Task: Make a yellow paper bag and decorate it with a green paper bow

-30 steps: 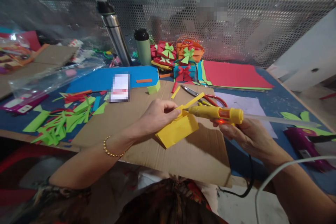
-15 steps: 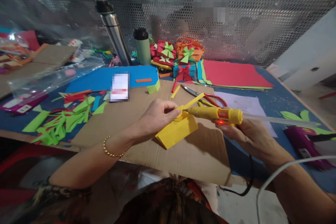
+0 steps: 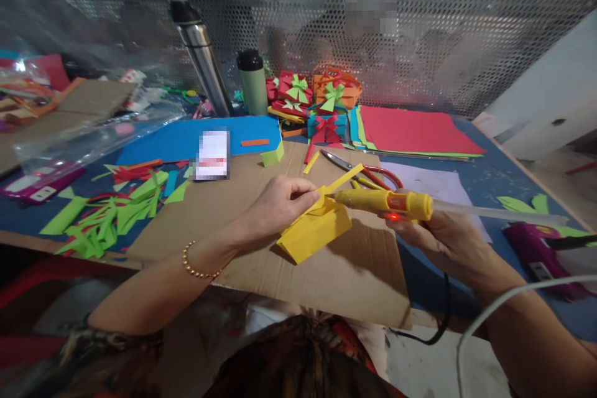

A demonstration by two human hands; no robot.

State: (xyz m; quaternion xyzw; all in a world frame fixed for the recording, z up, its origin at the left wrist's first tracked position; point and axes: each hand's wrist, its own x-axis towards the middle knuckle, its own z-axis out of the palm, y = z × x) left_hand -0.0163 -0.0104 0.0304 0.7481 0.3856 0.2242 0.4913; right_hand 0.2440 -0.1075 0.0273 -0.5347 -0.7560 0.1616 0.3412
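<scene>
My left hand (image 3: 284,202) pinches the upper left edge of a folded yellow paper box (image 3: 319,233), tilted just above or on the cardboard sheet (image 3: 364,273). From its top a narrow yellow paper strip (image 3: 346,178) sticks out to the upper right. My right hand (image 3: 443,236) is closed round a yellow hot glue gun (image 3: 373,201), whose red light glows. A clear glue stick (image 3: 499,212) juts from its back end. The gun's nozzle points left and meets the paper beside my left fingertips; whether glue is flowing cannot be seen.
Scissors (image 3: 342,161) and pliers with red handles (image 3: 385,177) lie behind the box. Green paper scraps (image 3: 140,199) spread at left. A steel flask (image 3: 205,53), a green tumbler (image 3: 253,84), finished paper boxes (image 3: 338,96) and red sheets (image 3: 415,130) stand or lie at the back. A cable hangs at right.
Almost nothing differs. Both hands, the yellow paper box and the glue gun hold practically the same positions.
</scene>
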